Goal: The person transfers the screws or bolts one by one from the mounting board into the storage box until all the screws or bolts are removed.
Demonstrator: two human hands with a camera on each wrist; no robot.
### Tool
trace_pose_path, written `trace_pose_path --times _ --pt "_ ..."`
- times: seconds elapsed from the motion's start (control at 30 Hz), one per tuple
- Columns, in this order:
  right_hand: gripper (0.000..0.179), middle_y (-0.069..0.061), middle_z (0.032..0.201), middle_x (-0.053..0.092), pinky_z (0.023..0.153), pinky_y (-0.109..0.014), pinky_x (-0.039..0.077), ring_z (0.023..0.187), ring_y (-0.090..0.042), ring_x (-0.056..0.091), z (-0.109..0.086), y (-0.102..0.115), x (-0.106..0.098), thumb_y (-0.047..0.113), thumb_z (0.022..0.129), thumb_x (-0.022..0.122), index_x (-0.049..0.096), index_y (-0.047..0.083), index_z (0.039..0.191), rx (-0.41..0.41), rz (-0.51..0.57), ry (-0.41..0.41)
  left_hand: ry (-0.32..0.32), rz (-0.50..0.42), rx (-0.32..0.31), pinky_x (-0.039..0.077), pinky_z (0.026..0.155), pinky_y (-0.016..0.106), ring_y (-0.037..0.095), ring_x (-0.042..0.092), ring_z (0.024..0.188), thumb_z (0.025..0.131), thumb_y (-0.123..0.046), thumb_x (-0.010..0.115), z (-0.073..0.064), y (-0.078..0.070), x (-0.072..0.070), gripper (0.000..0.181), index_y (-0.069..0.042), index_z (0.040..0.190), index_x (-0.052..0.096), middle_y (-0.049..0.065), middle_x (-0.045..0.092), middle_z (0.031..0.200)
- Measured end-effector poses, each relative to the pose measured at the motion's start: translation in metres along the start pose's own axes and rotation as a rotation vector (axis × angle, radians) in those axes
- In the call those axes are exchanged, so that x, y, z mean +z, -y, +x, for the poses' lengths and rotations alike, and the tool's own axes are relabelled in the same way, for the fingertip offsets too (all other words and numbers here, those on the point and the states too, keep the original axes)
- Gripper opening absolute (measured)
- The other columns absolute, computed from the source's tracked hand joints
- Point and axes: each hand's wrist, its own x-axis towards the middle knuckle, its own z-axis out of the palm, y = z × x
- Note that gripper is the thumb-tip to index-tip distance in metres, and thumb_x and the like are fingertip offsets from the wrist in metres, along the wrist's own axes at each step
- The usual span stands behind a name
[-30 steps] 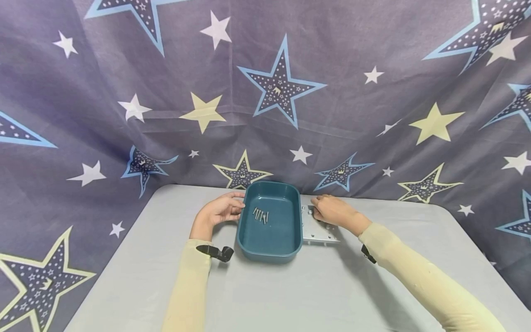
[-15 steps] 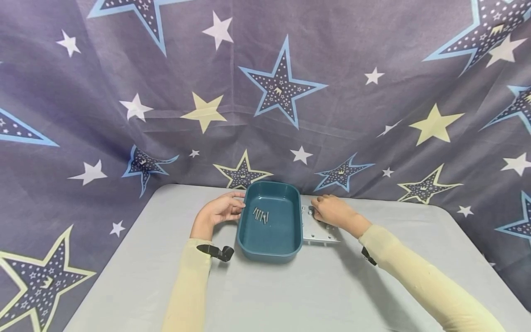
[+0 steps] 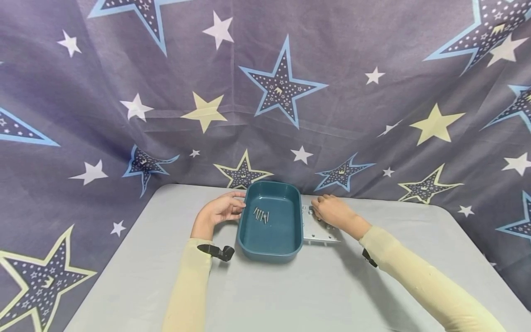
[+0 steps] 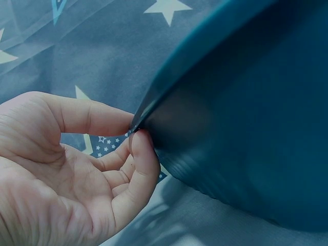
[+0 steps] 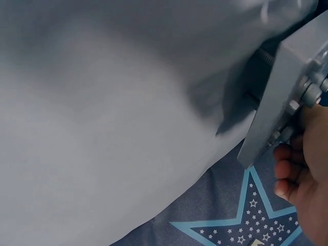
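Observation:
A teal rectangular tray (image 3: 271, 254) stands at the table's far side with several thin metal screws (image 3: 261, 215) on its floor. My left hand (image 3: 220, 210) is at its left side; in the left wrist view the thumb and a curled finger pinch the tray's rim (image 4: 148, 105). Right of the tray lies a silver metal plate (image 3: 315, 234), raised on bolt shanks, with several bolts and nuts (image 5: 307, 92) on its face. My right hand (image 3: 335, 213) is over the plate's far part, fingers curled at a bolt; the fingertips' grip is hidden.
The table (image 3: 265, 299) has a light grey cover. Behind it and at both sides hangs a purple-grey curtain (image 3: 265, 143) printed with stars. The tray's right wall is right beside the plate's left edge.
The right hand's thumb and fingers have shifted slightly at the plate, showing a bolt just below them. The left hand, tray, screws and plate look the same.

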Motion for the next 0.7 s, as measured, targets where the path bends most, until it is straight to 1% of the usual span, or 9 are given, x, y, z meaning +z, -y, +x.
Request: trace_pose_path --times 0.13,0.3,0.4,0.7 --pt "0.013 -0.011 0.082 0.065 0.075 -0.040 0.056 0.078 -0.027 0.065 -0.0004 0.0007 0.0003 0.015 0.098 0.063 0.060 0.004 0.091 -0.003 -0.011 -0.007 -0.001 0.003 -0.002 0.054 0.067 0.021 0.004 0.062 0.069 0.095 0.005 0.050 0.0007 0.0002 0.0000 0.059 0.004 0.150 0.029 -0.004 0.065 0.083" --pt "0.015 -0.011 0.080 0.063 0.071 -0.038 0.055 0.075 -0.027 0.063 -0.0014 0.0008 0.0019 0.015 0.097 0.065 0.057 0.004 0.091 -0.028 -0.063 -0.044 -0.001 0.005 -0.001 0.054 0.067 0.021 0.004 0.062 0.070 0.096 0.005 0.050 0.0019 0.0005 -0.0002 0.059 0.004 0.150 0.029 -0.004 0.066 0.083" --pt "0.016 -0.011 0.080 0.061 0.070 -0.038 0.054 0.075 -0.027 0.061 -0.0011 0.0008 0.0031 0.015 0.097 0.065 0.056 0.004 0.091 -0.031 -0.080 -0.051 -0.004 0.006 0.000 0.054 0.067 0.021 0.004 0.062 0.069 0.096 0.005 0.050 0.0018 0.0005 -0.0008 0.058 0.004 0.150 0.029 -0.004 0.066 0.082" --pt "0.016 -0.008 0.081 0.058 0.076 -0.037 0.051 0.080 -0.026 0.058 -0.0028 -0.0011 0.0052 0.017 0.095 0.066 0.055 0.005 0.091 -0.053 -0.132 -0.083 -0.018 0.002 -0.004 0.054 0.066 0.021 0.004 0.062 0.067 0.095 0.006 0.050 0.0013 0.0001 0.0003 0.058 0.004 0.149 0.029 -0.004 0.066 0.081"
